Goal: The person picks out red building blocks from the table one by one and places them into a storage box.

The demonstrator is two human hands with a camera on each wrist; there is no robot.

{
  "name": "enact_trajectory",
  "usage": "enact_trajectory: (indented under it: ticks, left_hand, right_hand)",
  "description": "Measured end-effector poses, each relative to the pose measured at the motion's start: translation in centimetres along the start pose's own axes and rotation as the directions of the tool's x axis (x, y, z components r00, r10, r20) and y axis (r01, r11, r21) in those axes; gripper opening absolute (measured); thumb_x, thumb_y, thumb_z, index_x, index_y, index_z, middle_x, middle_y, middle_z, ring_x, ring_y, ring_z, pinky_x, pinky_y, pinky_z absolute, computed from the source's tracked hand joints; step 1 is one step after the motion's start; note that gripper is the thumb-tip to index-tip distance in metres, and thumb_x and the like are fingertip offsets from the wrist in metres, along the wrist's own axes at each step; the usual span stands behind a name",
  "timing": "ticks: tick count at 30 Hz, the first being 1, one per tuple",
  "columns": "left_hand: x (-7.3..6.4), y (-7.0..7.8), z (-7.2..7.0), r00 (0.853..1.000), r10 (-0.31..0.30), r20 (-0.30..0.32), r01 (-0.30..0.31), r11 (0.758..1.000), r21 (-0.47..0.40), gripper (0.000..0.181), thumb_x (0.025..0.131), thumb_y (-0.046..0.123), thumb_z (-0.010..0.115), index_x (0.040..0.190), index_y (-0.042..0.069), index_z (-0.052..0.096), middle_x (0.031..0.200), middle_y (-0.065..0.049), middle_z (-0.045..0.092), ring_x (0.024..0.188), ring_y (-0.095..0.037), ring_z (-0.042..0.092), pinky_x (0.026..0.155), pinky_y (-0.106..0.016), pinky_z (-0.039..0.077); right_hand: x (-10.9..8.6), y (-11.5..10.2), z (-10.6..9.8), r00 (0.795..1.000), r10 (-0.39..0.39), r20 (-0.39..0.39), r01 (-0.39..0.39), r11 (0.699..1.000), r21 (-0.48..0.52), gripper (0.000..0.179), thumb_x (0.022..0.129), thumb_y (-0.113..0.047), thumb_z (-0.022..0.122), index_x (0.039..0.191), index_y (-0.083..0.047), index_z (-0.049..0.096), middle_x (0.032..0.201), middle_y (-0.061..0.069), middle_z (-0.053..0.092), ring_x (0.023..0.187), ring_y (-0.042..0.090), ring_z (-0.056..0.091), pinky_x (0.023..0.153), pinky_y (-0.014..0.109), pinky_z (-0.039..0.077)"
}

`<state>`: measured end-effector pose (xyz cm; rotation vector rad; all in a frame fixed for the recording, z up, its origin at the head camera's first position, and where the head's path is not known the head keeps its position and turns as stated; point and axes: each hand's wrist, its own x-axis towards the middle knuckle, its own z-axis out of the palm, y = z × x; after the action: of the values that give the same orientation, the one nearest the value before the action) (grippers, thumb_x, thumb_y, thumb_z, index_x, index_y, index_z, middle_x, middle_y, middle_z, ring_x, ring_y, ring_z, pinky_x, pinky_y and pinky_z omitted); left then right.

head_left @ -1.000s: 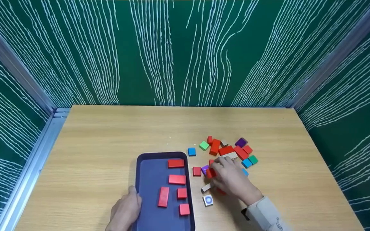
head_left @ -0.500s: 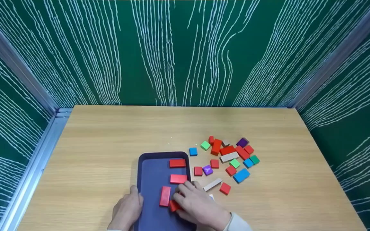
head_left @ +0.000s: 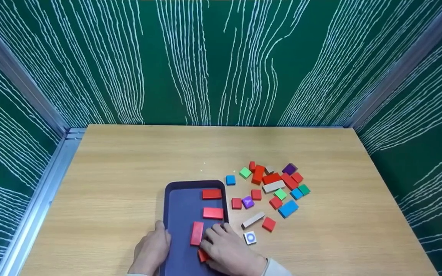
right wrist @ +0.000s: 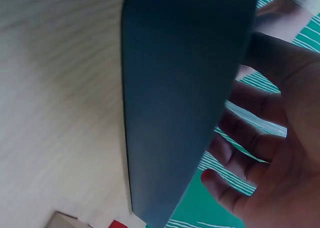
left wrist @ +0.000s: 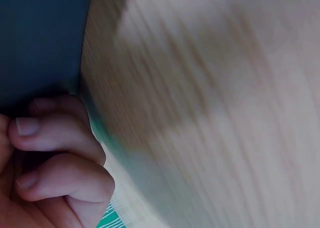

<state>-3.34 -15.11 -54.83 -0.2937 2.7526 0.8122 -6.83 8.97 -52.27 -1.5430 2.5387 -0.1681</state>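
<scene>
A dark blue tray (head_left: 178, 214) lies near the front of the table. Its left rim is gripped by my left hand (head_left: 151, 247), whose fingers are curled at the tray wall in the left wrist view. Over the tray's right side, my right hand (head_left: 232, 247) pinches a red block (head_left: 203, 255), low inside the tray and partly covered by the fingers. Other red blocks lie in the tray: one upright in view (head_left: 197, 233) beside the fingertips, and two at the far right, a middle block (head_left: 213, 213) and a top block (head_left: 211, 194). The right wrist view shows mostly the tray's outer wall (right wrist: 170, 98).
Right of the tray lie several loose blocks, including a blue block (head_left: 288, 209), a purple cube (head_left: 248, 202), a wooden strip (head_left: 253, 220), a red cube (head_left: 269, 224) and a white tile with a ring (head_left: 250, 237). Green walls with white lines surround the wooden table (head_left: 121, 168).
My right hand has moved left from the loose blocks into the tray with a red block, then slightly lower and left. My left hand has stayed on the tray rim.
</scene>
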Motion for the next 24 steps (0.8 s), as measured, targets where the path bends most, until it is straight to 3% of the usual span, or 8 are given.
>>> enact_trajectory:
  ticks: [9,16,20,22,24]
  left_hand:
    - [-0.1,-0.1,-0.1,1.000,0.005,-0.011,-0.005,1.000,0.007,0.027,0.103,0.022,0.045,0.116,-0.002,0.046,0.070,-0.010,0.055,0.058,-0.026,0.055,0.055,-0.044,0.044]
    - [-0.2,0.0,0.0,1.000,0.009,-0.001,-0.009,1.000,-0.009,0.025,0.104,0.021,0.043,0.114,-0.001,0.046,0.068,-0.008,0.051,0.056,-0.023,0.053,0.052,-0.040,0.042]
    - [-0.1,0.1,-0.1,1.000,-0.007,0.015,0.007,1.000,-0.005,0.026,0.104,0.022,0.043,0.117,-0.002,0.046,0.069,-0.008,0.052,0.058,-0.023,0.053,0.054,-0.040,0.043]
    - [-0.1,0.1,-0.1,1.000,-0.018,0.026,0.018,1.000,-0.001,0.027,0.105,0.022,0.043,0.118,-0.002,0.045,0.070,-0.010,0.053,0.059,-0.024,0.054,0.054,-0.041,0.044]
    - [-0.1,0.1,-0.2,0.999,-0.026,0.036,0.026,1.000,0.002,0.028,0.105,0.022,0.043,0.119,-0.001,0.045,0.070,-0.010,0.053,0.059,-0.024,0.054,0.055,-0.041,0.044]
  right_hand:
    - [0.0,-0.2,0.2,1.000,-0.003,-0.029,0.003,1.000,-0.011,0.035,0.094,-0.041,0.069,0.122,-0.021,0.069,0.112,-0.002,0.060,0.102,0.017,0.052,0.092,0.045,0.046]
    - [-1.2,0.5,-0.7,0.993,0.024,-0.114,-0.029,0.999,-0.046,0.024,0.094,-0.036,0.070,0.111,-0.018,0.072,0.104,-0.001,0.058,0.098,0.018,0.050,0.085,0.040,0.045]
    - [-2.2,1.7,-1.5,0.989,0.118,-0.093,-0.113,0.992,0.052,0.027,0.095,-0.035,0.070,0.115,-0.017,0.071,0.110,-0.001,0.060,0.103,0.017,0.052,0.089,0.043,0.046]
    - [-2.8,2.5,-2.0,0.977,0.200,-0.073,-0.192,0.975,0.113,0.031,0.094,-0.035,0.071,0.120,-0.018,0.071,0.114,0.000,0.061,0.105,0.017,0.053,0.092,0.046,0.046]
    - [-3.7,3.5,-2.4,0.957,0.271,-0.101,-0.257,0.957,0.135,0.031,0.093,-0.035,0.072,0.119,-0.018,0.071,0.115,0.000,0.062,0.106,0.017,0.054,0.094,0.048,0.046]
